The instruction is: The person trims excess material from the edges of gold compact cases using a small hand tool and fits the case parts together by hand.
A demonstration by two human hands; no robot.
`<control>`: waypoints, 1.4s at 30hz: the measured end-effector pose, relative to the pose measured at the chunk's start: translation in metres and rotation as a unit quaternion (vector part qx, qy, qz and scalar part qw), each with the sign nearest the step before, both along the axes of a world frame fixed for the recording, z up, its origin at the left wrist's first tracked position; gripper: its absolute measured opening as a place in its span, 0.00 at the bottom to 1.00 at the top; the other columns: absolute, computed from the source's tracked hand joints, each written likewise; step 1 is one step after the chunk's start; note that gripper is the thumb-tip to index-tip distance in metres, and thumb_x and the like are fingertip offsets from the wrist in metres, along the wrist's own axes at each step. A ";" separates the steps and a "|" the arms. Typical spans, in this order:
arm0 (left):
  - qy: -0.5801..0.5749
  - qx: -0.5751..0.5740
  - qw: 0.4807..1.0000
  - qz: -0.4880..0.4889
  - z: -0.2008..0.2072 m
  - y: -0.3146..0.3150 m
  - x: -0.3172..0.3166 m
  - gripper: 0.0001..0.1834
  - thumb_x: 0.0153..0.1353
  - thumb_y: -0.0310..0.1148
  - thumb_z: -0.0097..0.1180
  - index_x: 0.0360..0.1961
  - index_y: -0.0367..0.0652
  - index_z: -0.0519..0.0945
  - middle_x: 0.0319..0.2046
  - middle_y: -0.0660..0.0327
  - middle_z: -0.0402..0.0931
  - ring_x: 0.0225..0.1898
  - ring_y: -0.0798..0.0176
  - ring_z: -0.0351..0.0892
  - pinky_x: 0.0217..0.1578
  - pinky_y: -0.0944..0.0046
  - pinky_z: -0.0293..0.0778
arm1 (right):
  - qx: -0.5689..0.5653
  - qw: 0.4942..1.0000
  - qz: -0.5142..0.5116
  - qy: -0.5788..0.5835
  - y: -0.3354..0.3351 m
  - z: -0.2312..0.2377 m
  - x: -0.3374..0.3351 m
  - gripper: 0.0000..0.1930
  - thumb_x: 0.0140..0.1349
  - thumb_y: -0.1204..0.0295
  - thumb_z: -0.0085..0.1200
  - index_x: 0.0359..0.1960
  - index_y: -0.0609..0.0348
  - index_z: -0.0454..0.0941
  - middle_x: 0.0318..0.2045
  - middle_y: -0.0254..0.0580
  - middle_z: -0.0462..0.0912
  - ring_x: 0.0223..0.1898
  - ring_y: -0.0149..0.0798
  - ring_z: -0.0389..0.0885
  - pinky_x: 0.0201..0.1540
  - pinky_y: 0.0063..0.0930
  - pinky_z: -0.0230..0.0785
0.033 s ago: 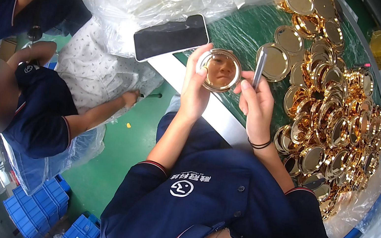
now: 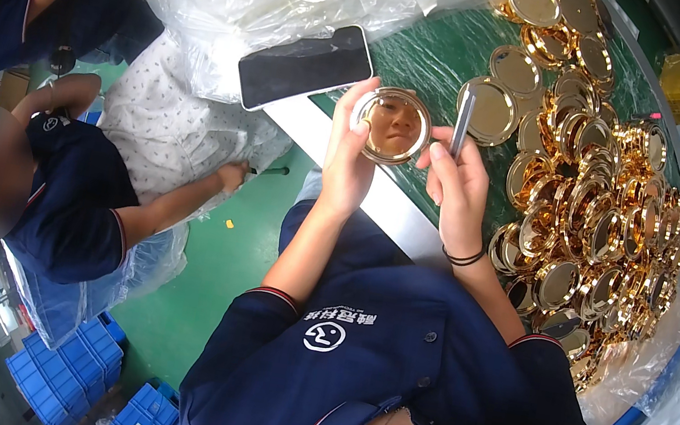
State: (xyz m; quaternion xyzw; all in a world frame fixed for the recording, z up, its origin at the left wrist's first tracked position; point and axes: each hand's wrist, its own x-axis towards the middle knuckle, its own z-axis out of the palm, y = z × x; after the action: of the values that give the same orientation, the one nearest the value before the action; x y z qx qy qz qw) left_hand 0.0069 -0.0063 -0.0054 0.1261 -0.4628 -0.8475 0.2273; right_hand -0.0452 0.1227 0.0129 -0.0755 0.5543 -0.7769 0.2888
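Table (image 2: 422, 58), disc (image 2: 392, 127) in left grip (image 2: 350, 154)

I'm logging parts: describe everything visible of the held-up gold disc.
The gold disc is round, apparently polished metal, with a ridged rim around a mirrored centre showing a reflection. It is held up, face toward the camera, over the table's pale edge. The left grip holds its left side, thumb at the rim; whether the right grip touches its right side is unclear.
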 end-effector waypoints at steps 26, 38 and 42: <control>-0.034 -0.147 0.983 -0.107 -0.009 -0.001 0.003 0.35 0.60 0.45 0.44 0.62 0.34 0.53 0.61 0.52 0.53 0.63 0.58 0.51 0.62 0.60 0.48 | -0.016 0.998 -0.018 -0.051 0.001 -0.002 -0.003 0.10 0.65 0.64 0.45 0.37 0.58 0.69 0.17 0.24 0.64 0.16 0.16 0.57 0.17 0.11 0.48; -0.037 -0.215 0.965 -0.146 0.006 0.003 0.003 0.36 0.55 0.36 0.46 0.64 0.35 0.51 0.60 0.51 0.52 0.63 0.56 0.50 0.61 0.59 0.49 | 0.029 0.996 -0.050 0.065 -0.005 -0.008 -0.001 0.12 0.58 0.72 0.55 0.40 0.63 0.70 0.33 0.33 0.76 0.32 0.21 0.73 0.34 0.16 0.67; -0.037 -0.226 0.959 -0.165 0.008 0.001 0.002 0.36 0.54 0.36 0.46 0.63 0.35 0.51 0.60 0.50 0.52 0.64 0.55 0.50 0.62 0.58 0.47 | 0.039 0.999 -0.029 0.020 -0.001 -0.007 -0.001 0.12 0.57 0.73 0.56 0.40 0.64 0.71 0.35 0.35 0.77 0.35 0.22 0.74 0.37 0.18 0.69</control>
State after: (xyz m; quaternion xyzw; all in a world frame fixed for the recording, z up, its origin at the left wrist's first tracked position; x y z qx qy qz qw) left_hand 0.0089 -0.0049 0.0029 0.0247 -0.6649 -0.7410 0.0901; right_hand -0.0461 0.1212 0.0063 -0.0633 0.5914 -0.7614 0.2578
